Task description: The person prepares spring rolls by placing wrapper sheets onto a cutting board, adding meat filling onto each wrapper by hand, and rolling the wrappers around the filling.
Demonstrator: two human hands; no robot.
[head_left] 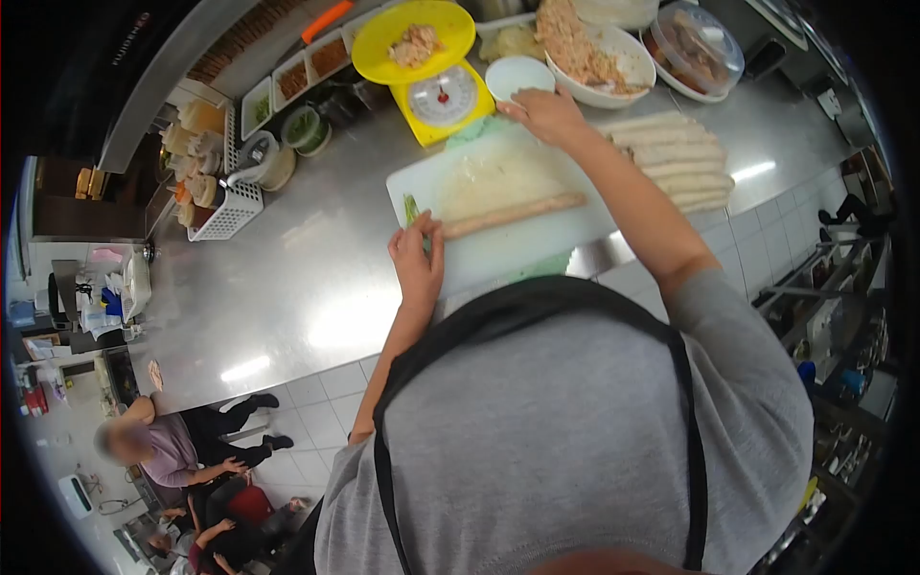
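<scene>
A long, thin filled roll [517, 215] lies across a white cutting board [498, 251]. My left hand [418, 261] is at the roll's left end, its fingers bent around the tip. A bit of green [410, 208], perhaps scallion or herb, sits just beyond those fingers. My right hand [551, 117] reaches over the board's far edge to a small white bowl [518, 77], fingers stretched at its rim; I see nothing held in them. A pale smear of wrapper or moisture [498, 177] covers the board behind the roll.
A yellow scale [443, 101] carries a yellow dish [369, 53] of filling. A large white bowl [632, 62] of filling stands behind. Several finished rolls [680, 158] lie right. A white basket [235, 211] of bottles is left. A seated person [172, 450] is beyond the counter's left end.
</scene>
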